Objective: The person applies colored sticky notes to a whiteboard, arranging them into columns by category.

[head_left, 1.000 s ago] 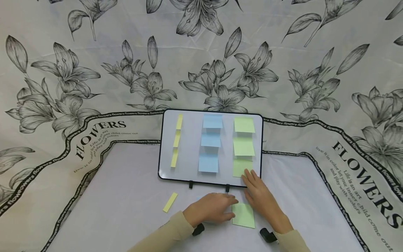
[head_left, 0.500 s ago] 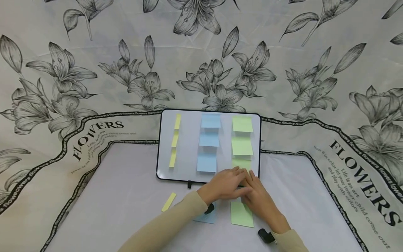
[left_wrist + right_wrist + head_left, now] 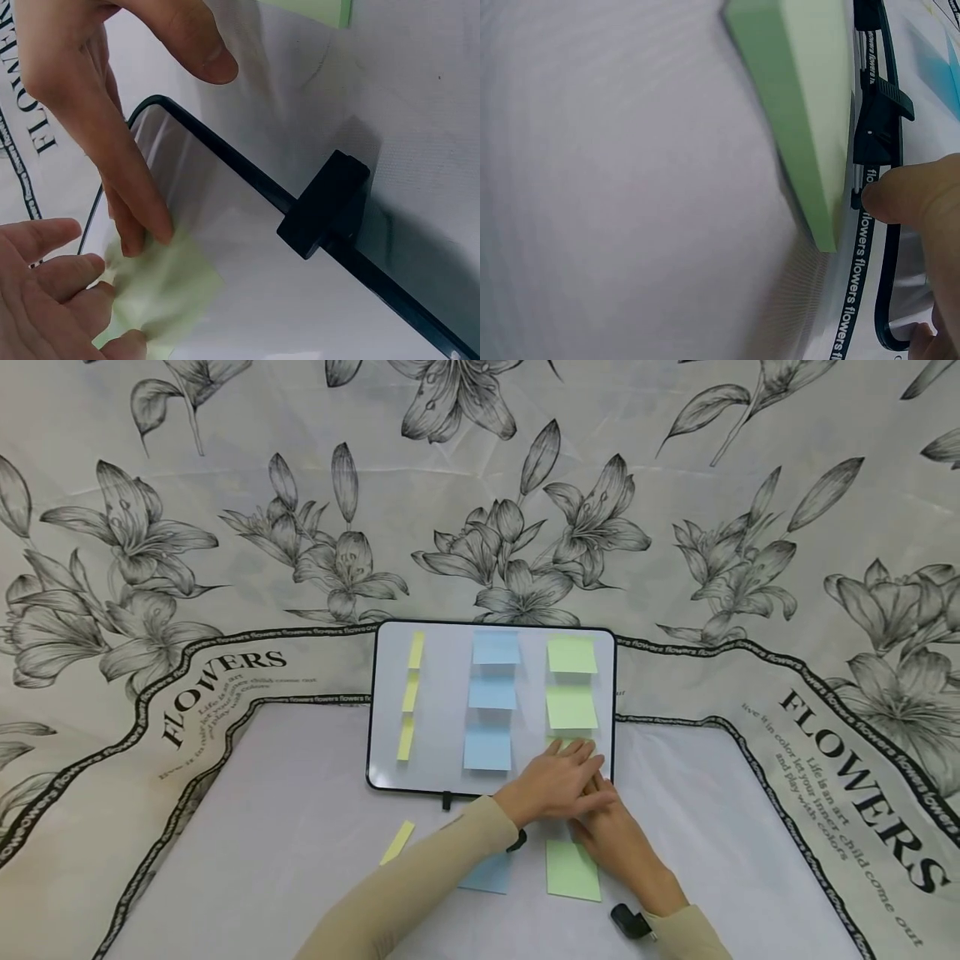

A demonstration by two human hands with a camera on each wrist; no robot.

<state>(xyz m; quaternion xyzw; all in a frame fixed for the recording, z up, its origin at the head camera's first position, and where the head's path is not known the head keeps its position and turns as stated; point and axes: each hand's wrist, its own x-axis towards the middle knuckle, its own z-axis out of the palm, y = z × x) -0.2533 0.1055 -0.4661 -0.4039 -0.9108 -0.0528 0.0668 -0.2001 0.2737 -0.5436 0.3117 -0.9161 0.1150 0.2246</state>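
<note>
A small whiteboard with a black frame stands tilted on the table. Near its lower right corner, both hands meet over the lowest green sticky note, hiding most of it in the head view. My left hand presses its outstretched fingertips along the note and overlaps the fingers of my right hand. The right fingers also lie straight, their tips touching the note in the left wrist view. Its thumb hangs apart from the others near the board's lower edge. Neither hand grips anything.
Yellow strips, blue notes and green notes form columns on the board. Before it lie a green pad, a blue pad and a yellow pad. Black clips hold the board's lower edge.
The left hand has moved up and right from beside the green pad onto the lowest green note, meeting the right hand. The right hand has stayed near the note.
</note>
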